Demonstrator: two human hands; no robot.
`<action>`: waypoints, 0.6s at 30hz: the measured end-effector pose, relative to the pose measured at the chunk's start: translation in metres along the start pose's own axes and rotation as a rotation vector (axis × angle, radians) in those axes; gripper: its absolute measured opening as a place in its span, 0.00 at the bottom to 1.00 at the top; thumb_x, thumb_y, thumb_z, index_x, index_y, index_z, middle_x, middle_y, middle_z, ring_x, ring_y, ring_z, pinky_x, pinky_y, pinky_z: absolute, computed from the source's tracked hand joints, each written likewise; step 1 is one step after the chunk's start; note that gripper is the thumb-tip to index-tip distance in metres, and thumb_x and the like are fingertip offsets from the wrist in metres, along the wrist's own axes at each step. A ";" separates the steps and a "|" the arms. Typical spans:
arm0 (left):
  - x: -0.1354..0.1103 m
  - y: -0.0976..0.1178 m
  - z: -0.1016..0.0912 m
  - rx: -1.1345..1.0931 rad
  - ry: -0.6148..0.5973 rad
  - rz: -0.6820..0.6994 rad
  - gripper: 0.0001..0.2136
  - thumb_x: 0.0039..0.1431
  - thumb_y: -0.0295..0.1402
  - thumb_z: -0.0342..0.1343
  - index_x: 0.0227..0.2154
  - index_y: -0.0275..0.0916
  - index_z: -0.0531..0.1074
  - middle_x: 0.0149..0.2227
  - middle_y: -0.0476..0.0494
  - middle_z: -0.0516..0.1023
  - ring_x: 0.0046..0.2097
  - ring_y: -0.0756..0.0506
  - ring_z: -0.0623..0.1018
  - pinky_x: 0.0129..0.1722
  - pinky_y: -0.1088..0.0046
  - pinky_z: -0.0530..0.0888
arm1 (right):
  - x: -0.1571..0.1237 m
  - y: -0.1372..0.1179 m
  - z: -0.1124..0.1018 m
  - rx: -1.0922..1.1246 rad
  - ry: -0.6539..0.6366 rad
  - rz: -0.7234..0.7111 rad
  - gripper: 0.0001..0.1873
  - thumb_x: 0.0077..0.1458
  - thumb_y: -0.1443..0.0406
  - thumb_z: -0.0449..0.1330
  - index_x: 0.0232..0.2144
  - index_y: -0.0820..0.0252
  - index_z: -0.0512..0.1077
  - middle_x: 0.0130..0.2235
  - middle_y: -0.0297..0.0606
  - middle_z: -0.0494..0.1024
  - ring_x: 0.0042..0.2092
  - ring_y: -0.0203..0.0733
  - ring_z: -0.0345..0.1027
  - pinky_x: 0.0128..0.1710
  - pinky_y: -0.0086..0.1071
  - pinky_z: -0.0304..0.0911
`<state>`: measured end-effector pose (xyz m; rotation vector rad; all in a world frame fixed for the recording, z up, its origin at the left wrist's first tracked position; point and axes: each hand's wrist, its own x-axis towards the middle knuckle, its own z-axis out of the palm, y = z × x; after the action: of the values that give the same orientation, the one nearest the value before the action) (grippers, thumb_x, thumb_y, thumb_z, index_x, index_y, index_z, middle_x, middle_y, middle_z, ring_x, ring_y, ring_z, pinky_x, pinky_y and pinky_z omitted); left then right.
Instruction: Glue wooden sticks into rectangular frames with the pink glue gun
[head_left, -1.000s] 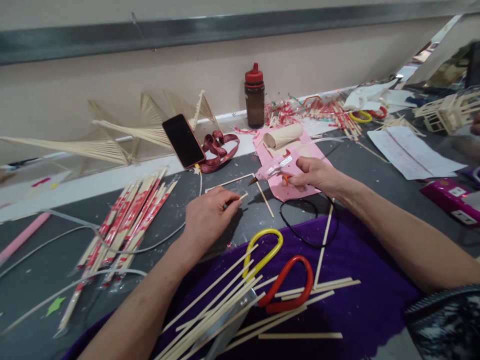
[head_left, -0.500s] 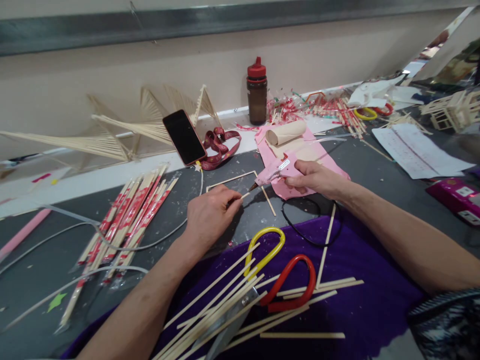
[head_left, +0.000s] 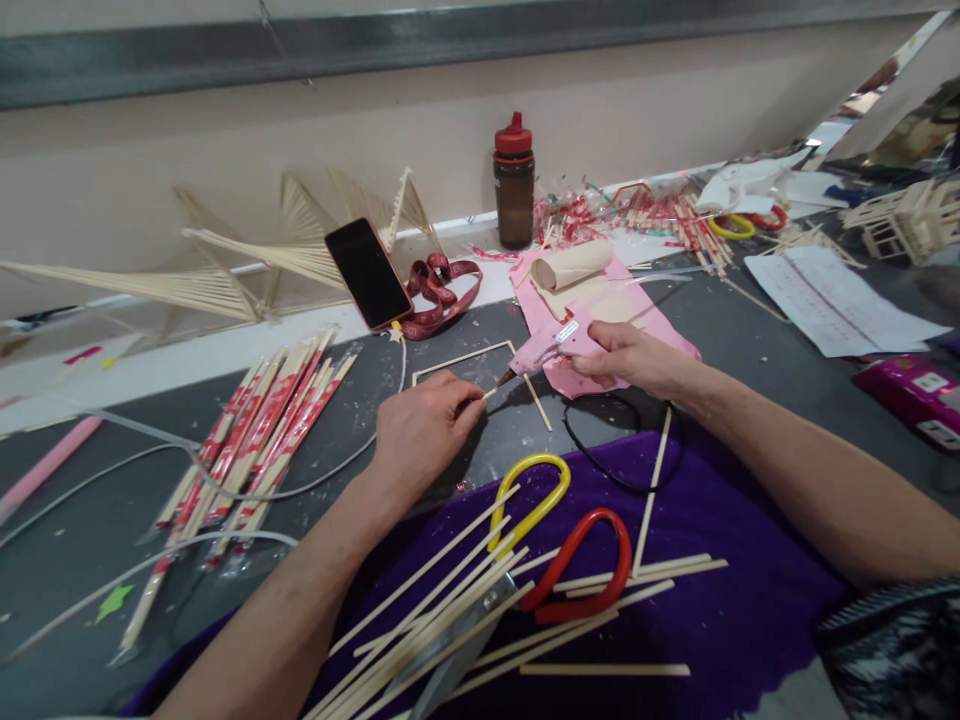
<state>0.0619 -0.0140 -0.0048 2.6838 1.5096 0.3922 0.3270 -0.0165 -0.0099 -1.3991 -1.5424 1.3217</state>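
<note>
My left hand (head_left: 427, 425) pinches a thin wooden stick (head_left: 490, 393), whose tip pokes out past the fingertips. A pink hot glue gun (head_left: 551, 345) is in the grip of my right hand (head_left: 626, 355), its dark nozzle right at the stick's tip; whether they touch I cannot tell. Behind the left hand, a partial frame of joined sticks (head_left: 465, 358) lies on the grey table, with one side running down past the nozzle. Nearer to me, scissors (head_left: 531, 500) with one yellow and one red handle rest on a purple cloth (head_left: 739, 510) among loose sticks (head_left: 442, 590).
Wrapped chopsticks (head_left: 251, 440) lie at left beside a white cable (head_left: 330, 480). A phone (head_left: 367, 273) leans against a stick structure (head_left: 277, 250). Farther back stand a bottle (head_left: 514, 185) and a paper roll (head_left: 571, 266) on pink paper. The gun's black cord (head_left: 600, 470) loops below my right wrist.
Almost nothing differs. The glue gun's nozzle has shifted very slightly at the stick's tip, while both hands keep their grips.
</note>
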 end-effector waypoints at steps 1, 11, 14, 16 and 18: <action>0.000 0.000 0.000 0.000 -0.004 -0.002 0.11 0.60 0.39 0.49 0.34 0.47 0.77 0.37 0.52 0.78 0.35 0.49 0.76 0.28 0.74 0.64 | 0.000 0.000 0.000 -0.007 0.008 0.006 0.10 0.47 0.65 0.62 0.28 0.60 0.62 0.21 0.26 0.62 0.21 0.27 0.54 0.18 0.23 0.46; 0.000 0.000 -0.001 -0.014 -0.015 -0.005 0.12 0.61 0.39 0.48 0.35 0.46 0.76 0.38 0.51 0.78 0.37 0.48 0.77 0.29 0.74 0.64 | 0.001 0.001 0.000 -0.011 0.025 0.014 0.11 0.45 0.64 0.63 0.27 0.60 0.62 0.20 0.27 0.62 0.21 0.29 0.54 0.18 0.25 0.45; 0.000 0.000 0.000 -0.016 -0.002 -0.004 0.12 0.61 0.39 0.48 0.35 0.46 0.76 0.38 0.51 0.78 0.37 0.48 0.76 0.29 0.74 0.64 | 0.001 0.001 0.000 0.004 0.016 0.006 0.11 0.45 0.63 0.63 0.28 0.60 0.63 0.21 0.26 0.63 0.21 0.28 0.54 0.19 0.25 0.45; -0.001 -0.001 0.000 -0.015 0.006 -0.004 0.11 0.60 0.38 0.48 0.35 0.45 0.76 0.38 0.51 0.78 0.36 0.49 0.76 0.29 0.73 0.64 | 0.002 0.002 -0.001 0.000 0.010 -0.004 0.11 0.46 0.63 0.62 0.27 0.60 0.62 0.21 0.26 0.62 0.21 0.28 0.54 0.19 0.25 0.45; 0.000 -0.001 0.000 -0.013 0.013 -0.006 0.12 0.61 0.38 0.48 0.35 0.45 0.76 0.38 0.51 0.78 0.36 0.49 0.76 0.30 0.73 0.64 | 0.001 0.003 -0.002 -0.019 0.012 -0.006 0.13 0.46 0.63 0.63 0.26 0.60 0.61 0.20 0.26 0.62 0.21 0.28 0.54 0.19 0.25 0.44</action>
<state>0.0611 -0.0138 -0.0053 2.6714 1.5126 0.4189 0.3296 -0.0150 -0.0122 -1.4103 -1.5543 1.2959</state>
